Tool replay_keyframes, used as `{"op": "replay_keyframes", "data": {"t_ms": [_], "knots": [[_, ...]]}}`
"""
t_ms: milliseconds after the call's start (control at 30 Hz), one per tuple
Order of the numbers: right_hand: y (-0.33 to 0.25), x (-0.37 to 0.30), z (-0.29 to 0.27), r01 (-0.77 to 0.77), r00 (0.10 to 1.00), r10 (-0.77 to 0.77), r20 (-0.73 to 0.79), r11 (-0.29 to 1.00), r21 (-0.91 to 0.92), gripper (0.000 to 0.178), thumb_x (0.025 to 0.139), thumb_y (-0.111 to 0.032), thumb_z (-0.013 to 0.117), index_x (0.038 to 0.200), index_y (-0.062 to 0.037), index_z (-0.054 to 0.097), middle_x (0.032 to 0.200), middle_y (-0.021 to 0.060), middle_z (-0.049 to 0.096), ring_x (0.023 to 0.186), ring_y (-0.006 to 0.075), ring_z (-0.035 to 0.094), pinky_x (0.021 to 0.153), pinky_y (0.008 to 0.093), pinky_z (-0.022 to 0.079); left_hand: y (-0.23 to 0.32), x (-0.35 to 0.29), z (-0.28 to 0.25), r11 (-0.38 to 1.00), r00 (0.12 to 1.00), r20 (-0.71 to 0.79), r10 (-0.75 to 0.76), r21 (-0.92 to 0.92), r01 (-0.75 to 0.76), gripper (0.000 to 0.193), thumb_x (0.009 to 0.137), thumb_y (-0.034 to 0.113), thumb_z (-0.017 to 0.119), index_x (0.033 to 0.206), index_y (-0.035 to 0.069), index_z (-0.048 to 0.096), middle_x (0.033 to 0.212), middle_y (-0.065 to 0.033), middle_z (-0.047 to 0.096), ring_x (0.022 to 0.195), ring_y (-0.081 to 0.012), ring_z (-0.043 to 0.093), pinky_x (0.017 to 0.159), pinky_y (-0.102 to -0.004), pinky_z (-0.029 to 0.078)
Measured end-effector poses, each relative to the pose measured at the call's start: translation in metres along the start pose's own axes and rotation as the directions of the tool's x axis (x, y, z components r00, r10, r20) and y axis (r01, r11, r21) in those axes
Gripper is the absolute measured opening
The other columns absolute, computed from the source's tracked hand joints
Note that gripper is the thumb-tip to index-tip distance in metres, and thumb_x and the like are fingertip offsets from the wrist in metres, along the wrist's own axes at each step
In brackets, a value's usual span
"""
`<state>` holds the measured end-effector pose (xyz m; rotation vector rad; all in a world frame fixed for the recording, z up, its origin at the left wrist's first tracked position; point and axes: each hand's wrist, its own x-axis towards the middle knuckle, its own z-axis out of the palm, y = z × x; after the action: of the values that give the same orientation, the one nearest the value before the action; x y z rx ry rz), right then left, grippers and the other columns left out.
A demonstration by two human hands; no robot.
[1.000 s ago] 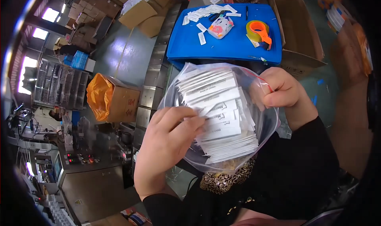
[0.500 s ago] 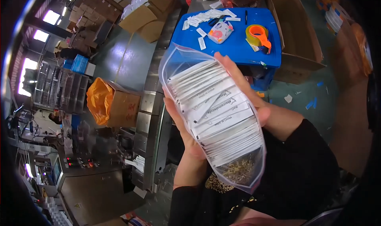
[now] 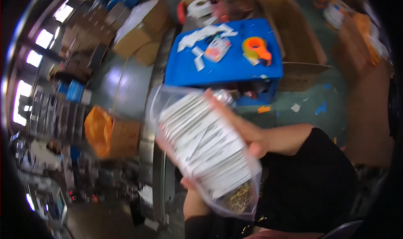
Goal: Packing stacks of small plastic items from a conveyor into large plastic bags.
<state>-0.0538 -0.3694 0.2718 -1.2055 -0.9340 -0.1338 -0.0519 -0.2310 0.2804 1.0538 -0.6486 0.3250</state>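
Observation:
A clear plastic bag (image 3: 247, 175) filled with rows of flat white sachets (image 3: 199, 130) is held between my two hands, tilted in front of my body. My left hand (image 3: 191, 188) wraps the bag's left side and is mostly hidden behind it. Along the right side lies my right hand (image 3: 245, 130), with its fingers stretched up the edge and its thumb near the lower right. A gold pattern shows through the see-through lower end. Print on the sachets is blurred by motion.
Ahead stands a blue plastic stool (image 3: 226, 71) bearing white paper slips (image 3: 197, 37), a small patterned pack (image 3: 217, 49) and a tape roll with an orange dispenser (image 3: 257, 49). An open cardboard box (image 3: 300, 33) is right of it. Leftward sits a carton with an orange liner (image 3: 98, 130). Scraps litter the floor.
The bag and both hands have shifted left and slightly down in the view. The stool sits lower and further left, and the picture is now blurred. Both hands keep their hold.

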Motion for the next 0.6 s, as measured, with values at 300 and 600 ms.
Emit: {"op": "replay_keyframes", "data": {"t_ms": [300,600], "knots": [[0.05,-0.043,-0.007,-0.131,0.991,0.124,-0.049,0.969,-0.208,0.088,0.086,-0.062,0.026,0.138,0.0034,-0.004,0.145,0.0226,-0.006,0.135,0.0341,-0.005,0.108,0.0393,0.001,-0.053,0.043,0.06,0.938,0.966,0.255,-0.032,-0.326,0.117,0.095,0.079,0.059,0.047,0.14,0.001,0.003,0.145,-0.0171,0.011,0.132,-0.0288,0.018,0.109,-0.0414,0.013],[0.043,-0.023,0.0,-0.034,0.999,0.026,-0.039,0.974,-0.225,0.089,0.086,-0.064,0.021,0.138,0.0056,-0.001,0.146,0.0203,-0.008,0.135,0.0287,-0.009,0.107,0.0411,-0.003,-0.056,0.06,0.042,0.926,0.964,0.249,-0.094,-0.334,0.177,0.098,0.076,0.061,0.049,0.14,0.001,0.003,0.145,-0.0171,0.012,0.132,-0.0291,0.018,0.108,-0.0412,0.014]]}}
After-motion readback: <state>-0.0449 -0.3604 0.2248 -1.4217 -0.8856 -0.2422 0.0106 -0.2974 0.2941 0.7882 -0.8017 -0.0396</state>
